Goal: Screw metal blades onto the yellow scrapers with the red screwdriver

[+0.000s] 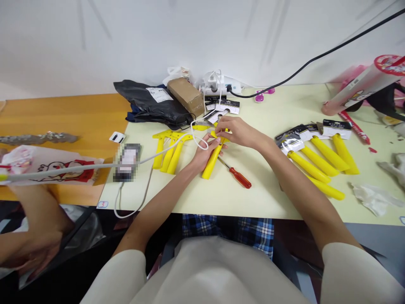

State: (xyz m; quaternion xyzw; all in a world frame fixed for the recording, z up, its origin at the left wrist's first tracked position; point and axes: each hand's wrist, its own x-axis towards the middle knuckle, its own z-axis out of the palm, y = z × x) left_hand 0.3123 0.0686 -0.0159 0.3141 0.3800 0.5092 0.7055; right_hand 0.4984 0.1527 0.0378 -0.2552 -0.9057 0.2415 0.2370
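Observation:
My left hand point(204, 155) is wrapped round a yellow scraper handle point(211, 164), which slants down toward me. At its upper end, the bent fingers of my right hand point(232, 130) pinch the head; whether a small part sits between them is hidden. Beneath the hands lies a screwdriver point(240, 177) with a red handle, its shaft pointing toward the left hand. Several yellow T-shaped handles point(172, 156) lie side by side to the left. On the right rest several yellow scrapers point(325, 156) with black-and-white cards point(337, 126) over their heads.
A white cable point(164, 150) crosses in front of my left hand. Behind are a black plastic bag point(155, 103), a cardboard box point(186, 96), more cards point(228, 106) and a power strip point(218, 86). A phone point(127, 162) lies left; another person's arm point(34, 228) shows at lower left.

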